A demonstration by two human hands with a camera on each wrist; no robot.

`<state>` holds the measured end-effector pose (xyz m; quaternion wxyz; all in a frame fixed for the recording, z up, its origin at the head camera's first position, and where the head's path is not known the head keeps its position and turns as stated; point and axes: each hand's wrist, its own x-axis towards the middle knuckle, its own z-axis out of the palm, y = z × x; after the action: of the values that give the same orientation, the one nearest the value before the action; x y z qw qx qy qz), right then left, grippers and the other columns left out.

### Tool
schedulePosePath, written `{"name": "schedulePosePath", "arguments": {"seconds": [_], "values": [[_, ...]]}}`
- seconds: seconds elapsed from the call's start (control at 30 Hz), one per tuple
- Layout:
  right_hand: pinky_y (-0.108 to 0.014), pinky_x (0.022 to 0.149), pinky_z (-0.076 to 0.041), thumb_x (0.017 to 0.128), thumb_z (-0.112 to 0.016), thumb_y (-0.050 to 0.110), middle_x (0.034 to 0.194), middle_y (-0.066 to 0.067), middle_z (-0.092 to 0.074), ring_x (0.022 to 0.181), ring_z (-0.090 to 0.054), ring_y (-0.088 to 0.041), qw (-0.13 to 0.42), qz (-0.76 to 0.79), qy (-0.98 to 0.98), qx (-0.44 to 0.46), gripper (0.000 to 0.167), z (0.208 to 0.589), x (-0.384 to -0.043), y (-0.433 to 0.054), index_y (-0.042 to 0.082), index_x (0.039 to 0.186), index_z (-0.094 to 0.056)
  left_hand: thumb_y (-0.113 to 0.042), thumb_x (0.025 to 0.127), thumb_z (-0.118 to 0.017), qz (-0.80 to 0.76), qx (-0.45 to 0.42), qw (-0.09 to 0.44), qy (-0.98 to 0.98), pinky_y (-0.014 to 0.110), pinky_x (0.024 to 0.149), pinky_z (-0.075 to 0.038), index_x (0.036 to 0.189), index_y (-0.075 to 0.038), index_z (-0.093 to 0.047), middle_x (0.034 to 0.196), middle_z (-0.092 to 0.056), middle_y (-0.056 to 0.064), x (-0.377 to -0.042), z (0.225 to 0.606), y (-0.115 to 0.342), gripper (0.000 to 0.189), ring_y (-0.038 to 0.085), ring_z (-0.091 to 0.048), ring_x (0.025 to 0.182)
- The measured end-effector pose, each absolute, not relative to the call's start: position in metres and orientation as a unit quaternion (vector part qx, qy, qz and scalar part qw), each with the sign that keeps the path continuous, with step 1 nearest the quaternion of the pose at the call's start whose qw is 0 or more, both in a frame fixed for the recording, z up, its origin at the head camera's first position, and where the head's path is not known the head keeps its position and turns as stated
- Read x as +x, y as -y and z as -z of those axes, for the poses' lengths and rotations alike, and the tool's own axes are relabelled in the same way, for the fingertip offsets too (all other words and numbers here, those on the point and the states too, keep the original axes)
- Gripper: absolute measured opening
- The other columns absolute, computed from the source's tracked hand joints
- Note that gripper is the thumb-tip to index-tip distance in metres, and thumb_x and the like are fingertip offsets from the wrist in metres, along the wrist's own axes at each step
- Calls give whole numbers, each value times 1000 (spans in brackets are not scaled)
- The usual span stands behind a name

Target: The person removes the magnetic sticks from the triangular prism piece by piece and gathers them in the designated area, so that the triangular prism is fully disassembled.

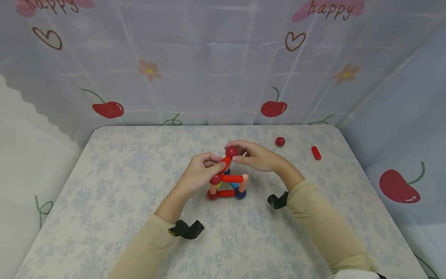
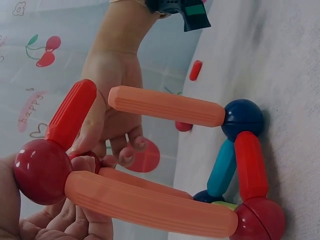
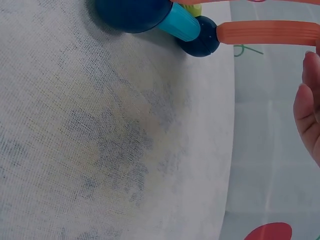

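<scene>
Printed curtain (image 1: 216, 77) hangs along the far side of the counter (image 1: 122, 193), a pale, blue-flecked one. Left sleeve (image 1: 146, 244) & right sleeve (image 1: 324, 224), both tan, reach in from the near side, black gadget (image 1: 188, 230) at the left wrist. Left hand (image 1: 198, 172): fingers curled, pinching the slanted red stick (image 1: 227, 160). Right hand (image 1: 256, 157): thumb & fingers bent round the far red ball (image 1: 231, 151), open only abt as wide as the ball, which sits at that stick's far end. Frame (image 1: 232, 178) of sticks & balls stands mid-counter, btwn & just near of the hands. At its near right an orange stick (image 1: 243, 185) stands upright on a blue ball (image 1: 241, 193); teal stick (image 2: 221, 167) shows low down, partly hidden. Far right on counter, well apart from frame: loose red stick (image 1: 316, 153), plus loose red ball (image 1: 280, 142) to its left.
</scene>
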<state>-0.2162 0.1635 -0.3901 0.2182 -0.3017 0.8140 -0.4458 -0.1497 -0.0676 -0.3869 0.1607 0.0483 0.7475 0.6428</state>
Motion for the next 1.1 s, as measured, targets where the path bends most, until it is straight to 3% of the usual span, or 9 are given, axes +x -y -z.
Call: {"name": "schedulePosePath", "arguments": {"seconds": [0.2,0.37,0.57,0.8,0.93,1.1], "values": [[-57,100,-46,104,-53,22,124,-8,-62,117,-56,-37,237,477,-789,-307,38,392,-218,-163,12,140,-49,-21,96,-66,-645,51,156,-746,29,72,-57,112,-5,-66,105,-74,17,-149,388,66,22,18,-70,82],[-60,100,-44,105,-50,21,121,-9,-61,109,-57,-27,238,480,-788,-303,36,391,-217,-163,9,139,-49,-22,95,-67,-647,49,148,-746,30,74,-57,112,-9,-68,105,-74,16,-147,387,66,21,18,-71,85],[-55,99,-45,106,-48,23,120,-9,-60,108,-55,-27,240,474,-794,-296,35,392,-216,-162,8,138,-48,-22,95,-66,-646,45,146,-748,33,74,-58,111,-12,-68,104,-75,14,-146,388,66,18,20,-72,86],[-44,82,-43,108,-41,31,97,-12,-52,95,-51,-31,228,458,-809,-291,27,390,-214,-159,12,123,-53,-24,95,-68,-645,27,137,-752,35,76,-59,110,-12,-68,105,-75,16,-145,390,63,19,21,-73,84],[-40,79,-41,108,-38,34,91,-9,-50,94,-49,-39,232,465,-805,-285,29,390,-213,-157,11,115,-53,-25,94,-69,-648,21,133,-750,34,75,-59,110,-12,-69,107,-74,19,-145,390,63,20,20,-73,82],[-36,74,-39,108,-36,40,86,-7,-48,85,-48,-29,230,467,-810,-271,34,390,-213,-155,11,110,-53,-23,95,-68,-659,21,129,-741,35,77,-60,112,-12,-69,106,-75,15,-144,390,63,20,21,-74,83]]}}
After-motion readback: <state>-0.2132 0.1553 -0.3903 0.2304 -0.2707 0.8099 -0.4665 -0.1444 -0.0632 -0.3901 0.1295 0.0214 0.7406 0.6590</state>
